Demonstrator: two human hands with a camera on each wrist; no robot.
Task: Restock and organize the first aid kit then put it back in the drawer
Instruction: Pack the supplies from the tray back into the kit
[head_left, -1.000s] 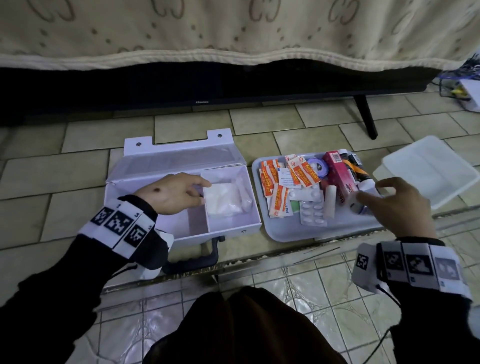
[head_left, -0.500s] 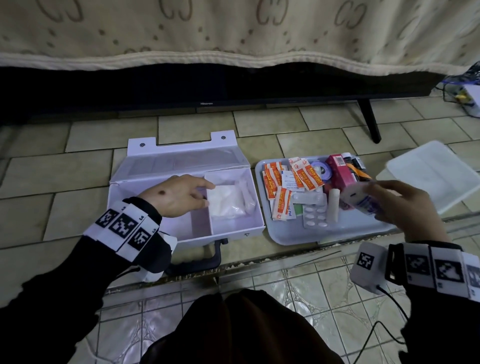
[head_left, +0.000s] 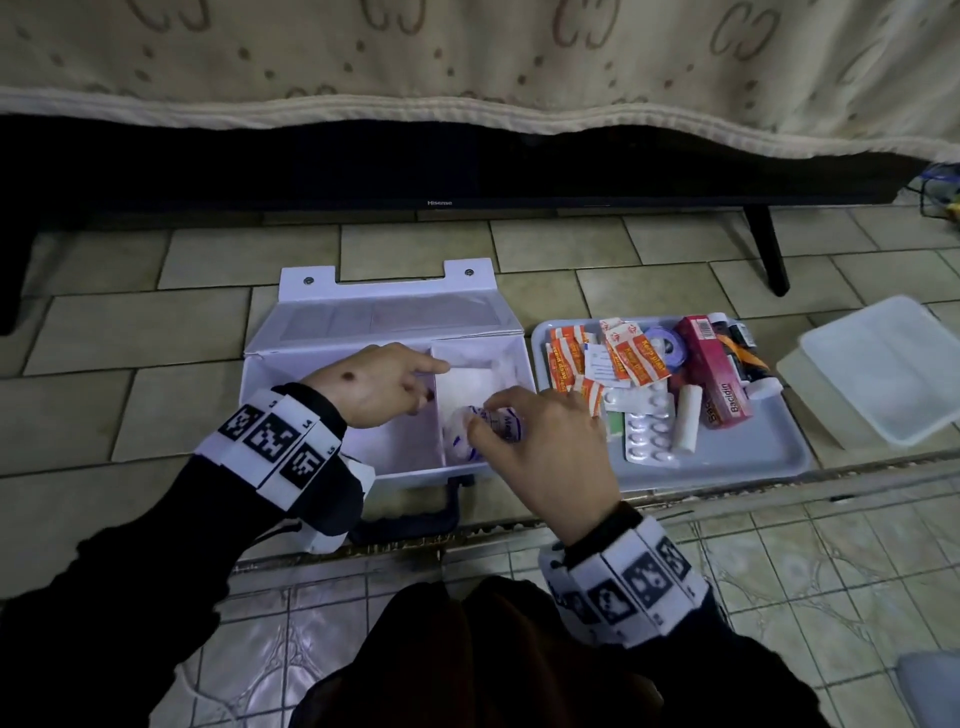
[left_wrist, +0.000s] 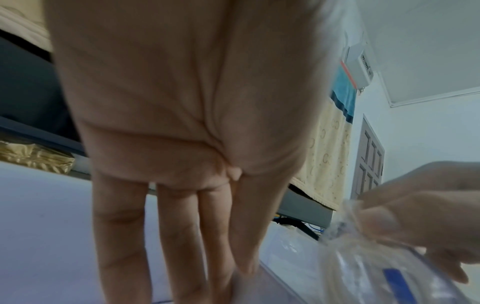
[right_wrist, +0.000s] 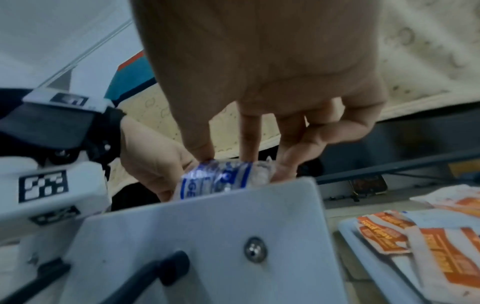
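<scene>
The white first aid box (head_left: 415, 470) lies open on the tiled floor, split by a divider into two compartments. My left hand (head_left: 436, 382) is in the left one, fingers straight against the divider and holding nothing; the left wrist view shows the same straight fingers (left_wrist: 179, 236). My right hand (head_left: 483, 423) pinches a plastic-wrapped gauze roll (head_left: 501, 423) with blue print, held low over the right compartment, where a white pad (head_left: 467, 382) lies. In the right wrist view the gauze roll (right_wrist: 221, 179) sits at my fingertips just above the box wall (right_wrist: 207, 236).
A grey tray (head_left: 727, 457) right of the box holds orange sachets (head_left: 634, 353), blister packs (head_left: 649, 431), a pink carton (head_left: 719, 374), tape and small bottles. A clear plastic lid (head_left: 883, 364) lies further right. A television (head_left: 441, 171) under a draped cloth stands behind.
My right hand lifted the gauze roll off the tray and carried it left to the box's right compartment. My left hand stayed inside the box.
</scene>
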